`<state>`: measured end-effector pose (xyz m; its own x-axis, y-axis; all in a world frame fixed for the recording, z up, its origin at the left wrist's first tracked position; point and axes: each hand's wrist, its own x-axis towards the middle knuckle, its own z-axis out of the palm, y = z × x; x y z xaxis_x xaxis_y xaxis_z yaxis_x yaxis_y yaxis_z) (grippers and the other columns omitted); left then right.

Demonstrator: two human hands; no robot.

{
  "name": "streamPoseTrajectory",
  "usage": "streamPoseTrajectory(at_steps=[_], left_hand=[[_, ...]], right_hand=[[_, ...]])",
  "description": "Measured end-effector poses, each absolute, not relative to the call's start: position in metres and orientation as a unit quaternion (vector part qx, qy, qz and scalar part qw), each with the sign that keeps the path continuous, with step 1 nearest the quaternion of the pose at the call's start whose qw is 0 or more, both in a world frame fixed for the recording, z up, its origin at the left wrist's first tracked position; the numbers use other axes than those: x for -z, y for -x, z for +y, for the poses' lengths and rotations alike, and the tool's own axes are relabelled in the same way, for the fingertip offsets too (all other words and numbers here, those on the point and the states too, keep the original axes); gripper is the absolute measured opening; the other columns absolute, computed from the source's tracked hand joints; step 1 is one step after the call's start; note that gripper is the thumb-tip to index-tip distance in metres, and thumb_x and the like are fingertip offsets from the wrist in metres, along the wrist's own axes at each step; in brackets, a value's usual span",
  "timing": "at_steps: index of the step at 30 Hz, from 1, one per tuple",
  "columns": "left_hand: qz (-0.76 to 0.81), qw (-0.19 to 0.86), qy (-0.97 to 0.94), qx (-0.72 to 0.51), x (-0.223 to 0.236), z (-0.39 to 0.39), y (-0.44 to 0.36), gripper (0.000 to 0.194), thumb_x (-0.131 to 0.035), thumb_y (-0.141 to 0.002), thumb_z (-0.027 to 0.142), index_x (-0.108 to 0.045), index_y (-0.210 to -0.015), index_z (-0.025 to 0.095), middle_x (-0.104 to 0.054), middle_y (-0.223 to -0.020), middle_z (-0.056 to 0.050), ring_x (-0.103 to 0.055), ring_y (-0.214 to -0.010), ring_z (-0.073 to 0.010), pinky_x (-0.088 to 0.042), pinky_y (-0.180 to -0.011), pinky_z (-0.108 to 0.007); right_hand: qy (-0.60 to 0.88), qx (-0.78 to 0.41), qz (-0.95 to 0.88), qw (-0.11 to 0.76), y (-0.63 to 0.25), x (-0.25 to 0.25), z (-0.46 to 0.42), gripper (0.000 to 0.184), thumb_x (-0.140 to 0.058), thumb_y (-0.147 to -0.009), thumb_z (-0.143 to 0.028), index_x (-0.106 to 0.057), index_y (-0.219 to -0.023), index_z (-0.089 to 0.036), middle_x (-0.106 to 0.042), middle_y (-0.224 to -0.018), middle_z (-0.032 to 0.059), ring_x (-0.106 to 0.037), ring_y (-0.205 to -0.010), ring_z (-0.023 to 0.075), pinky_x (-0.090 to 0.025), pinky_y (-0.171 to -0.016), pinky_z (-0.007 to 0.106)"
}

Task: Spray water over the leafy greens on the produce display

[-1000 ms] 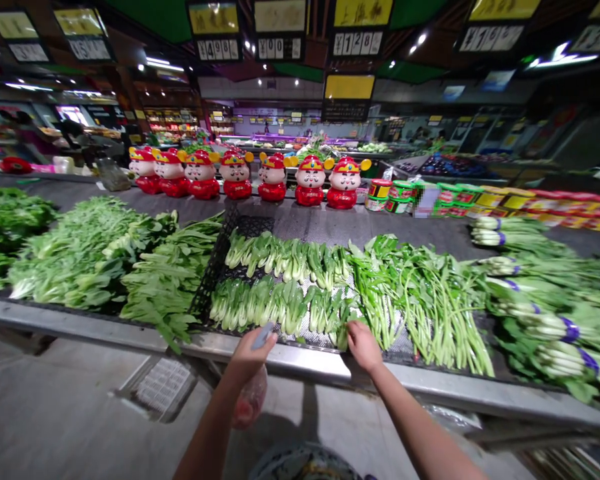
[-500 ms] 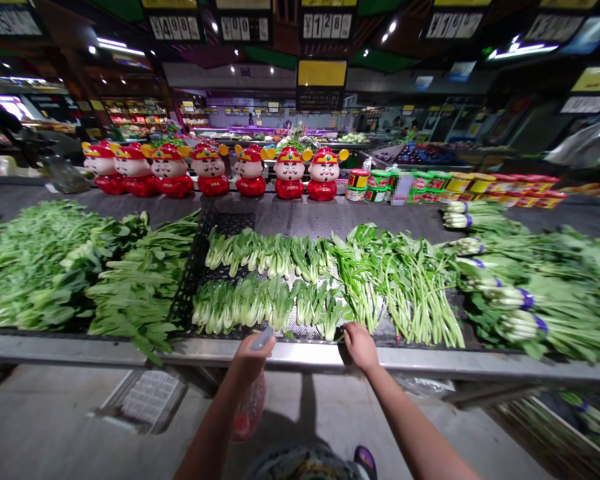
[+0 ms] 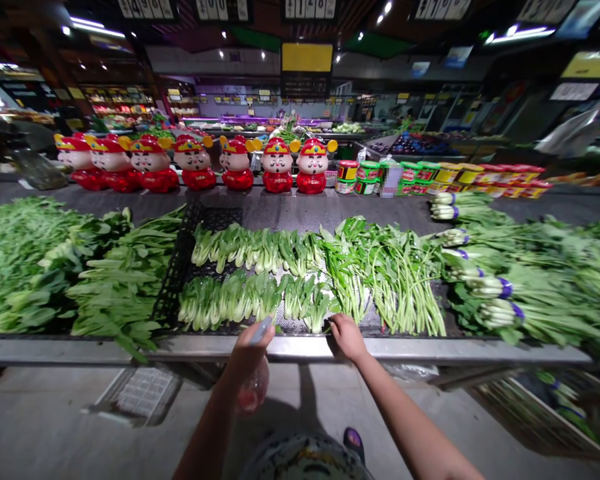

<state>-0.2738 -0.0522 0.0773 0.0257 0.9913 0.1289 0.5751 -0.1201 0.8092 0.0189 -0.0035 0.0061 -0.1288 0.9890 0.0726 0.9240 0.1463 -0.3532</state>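
Note:
My left hand (image 3: 250, 357) is closed round a grey phone-like object (image 3: 261, 330) and a thin plastic bag (image 3: 253, 390) with something red in it, which hangs below the hand. It hovers at the metal front rail (image 3: 430, 350) of a vegetable stand. My right hand (image 3: 349, 337) rests on that rail with its fingers curled at the near edge of the greens, touching the small bok choy (image 3: 250, 297). Long-stemmed greens (image 3: 400, 280) lie just right of it.
Leafy greens (image 3: 55, 267) fill the left of the stand, and bundles tied with purple bands (image 3: 490, 287) fill the right. Red figurine jars (image 3: 195, 163) and coloured tubs (image 3: 430, 177) line the back. A floor drain grate (image 3: 140, 393) lies lower left.
The view has drifted right and tilted down, so the stand sits further left and higher. Both hands stay at the rail, the right one still at the greens' edge.

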Motion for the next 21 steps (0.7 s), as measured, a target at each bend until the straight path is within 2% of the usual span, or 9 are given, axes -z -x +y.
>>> streamPoseTrajectory(at_steps=[9,17,21], left_hand=[[0.623,0.303,-0.606,-0.390,-0.086,-0.053,0.236,0.025,-0.049,-0.081,0.035,-0.068,-0.093,0.025,-0.067,-0.080,-0.009,-0.061,-0.072,-0.0216,-0.048,-0.058,-0.031],[0.645,0.344,-0.590,-0.343,-0.080,-0.060,0.217,0.017,-0.051,-0.078,0.030,-0.066,-0.078,0.023,-0.064,-0.072,-0.010,-0.059,-0.067,-0.0234,-0.045,-0.058,-0.032],[0.628,0.321,-0.615,-0.351,-0.080,-0.064,0.214,0.013,-0.054,-0.076,0.027,-0.066,-0.080,0.022,-0.065,-0.080,-0.011,-0.060,-0.076,-0.0240,-0.046,-0.064,-0.032]], right_hand=[[0.645,-0.109,-0.744,0.133,-0.057,-0.018,-0.001,0.031,-0.035,-0.092,-0.029,-0.061,-0.105,-0.018,-0.063,-0.107,0.0091,-0.054,-0.102,0.0172,-0.035,-0.089,0.025],[0.657,-0.098,-0.738,0.121,-0.086,-0.018,-0.004,0.031,-0.035,-0.093,-0.029,-0.061,-0.104,-0.017,-0.062,-0.105,0.0089,-0.054,-0.100,0.0176,-0.034,-0.088,0.025],[0.659,-0.101,-0.735,0.124,-0.093,-0.019,-0.004,0.031,-0.035,-0.093,-0.028,-0.061,-0.105,-0.017,-0.062,-0.104,0.0090,-0.054,-0.100,0.0176,-0.034,-0.088,0.025]])
